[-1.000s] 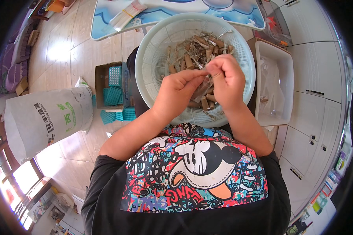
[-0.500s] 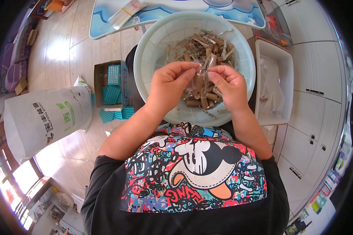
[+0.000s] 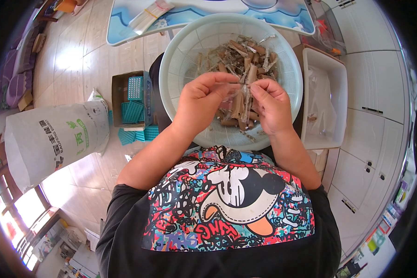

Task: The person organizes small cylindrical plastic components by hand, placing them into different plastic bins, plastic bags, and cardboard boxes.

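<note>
Over a pale green mesh basket (image 3: 183,60), my two hands meet at chest height. My left hand (image 3: 206,97) pinches a thin clear plastic bag (image 3: 230,91) between thumb and forefinger. Opposite it, the fingertips of my right hand (image 3: 272,104) close on the right side of that plastic. Glare and its transparency make the bag's outline hard to follow. Beneath, the basket holds a heap of short brown cylinders (image 3: 251,74), several with crinkled clear wrapping (image 3: 269,58). Whether one cylinder is inside the held bag, I cannot tell.
To the left stands a cardboard box (image 3: 117,99) with teal perforated trays (image 3: 135,88), beside a white sack (image 3: 55,139). A white bin (image 3: 340,92) is at the right. Flat clear sleeves (image 3: 148,16) lie on the blue-and-white table (image 3: 208,7) beyond the basket.
My hands have stayed close together over the basket. My left fingers have straightened a little and the plastic between the hands has shifted slightly.
</note>
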A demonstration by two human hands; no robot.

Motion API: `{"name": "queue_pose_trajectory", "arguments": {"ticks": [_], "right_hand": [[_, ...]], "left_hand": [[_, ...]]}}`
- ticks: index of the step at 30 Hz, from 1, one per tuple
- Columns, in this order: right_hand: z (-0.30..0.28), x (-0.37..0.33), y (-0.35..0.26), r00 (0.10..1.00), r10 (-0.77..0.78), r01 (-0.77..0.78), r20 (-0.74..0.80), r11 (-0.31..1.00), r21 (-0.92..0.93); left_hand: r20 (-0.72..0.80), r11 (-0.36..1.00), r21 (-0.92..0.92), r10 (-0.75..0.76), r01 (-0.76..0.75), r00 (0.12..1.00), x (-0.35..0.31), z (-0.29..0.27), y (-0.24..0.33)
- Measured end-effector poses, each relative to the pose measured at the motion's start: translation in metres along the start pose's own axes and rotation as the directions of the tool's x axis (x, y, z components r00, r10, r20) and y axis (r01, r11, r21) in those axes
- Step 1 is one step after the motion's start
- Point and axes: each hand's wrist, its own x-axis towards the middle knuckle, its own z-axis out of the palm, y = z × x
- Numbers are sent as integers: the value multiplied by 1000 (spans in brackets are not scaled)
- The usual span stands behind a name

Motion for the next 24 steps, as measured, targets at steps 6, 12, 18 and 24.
{"name": "queue_pose_trajectory", "arguments": {"ticks": [6, 12, 18, 24], "right_hand": [[-2, 0, 3, 999, 39, -40, 6, 994, 102], [0, 0, -14, 987, 93, -112, 128, 982, 153], [3, -4, -8, 999, -18, 24, 41, 986, -166], [-8, -4, 1, 990, -140, 127, -19, 941, -312]], "left_hand": [[-5, 1000, -3, -28, 28, 1000, 2, -10, -6], [81, 974, 181, 120, -133, 989, 0, -15, -9], [133, 951, 265, 131, -162, 983, -1, -11, -4], [37, 948, 289, 125, -130, 992, 7, -6, -10]]}}
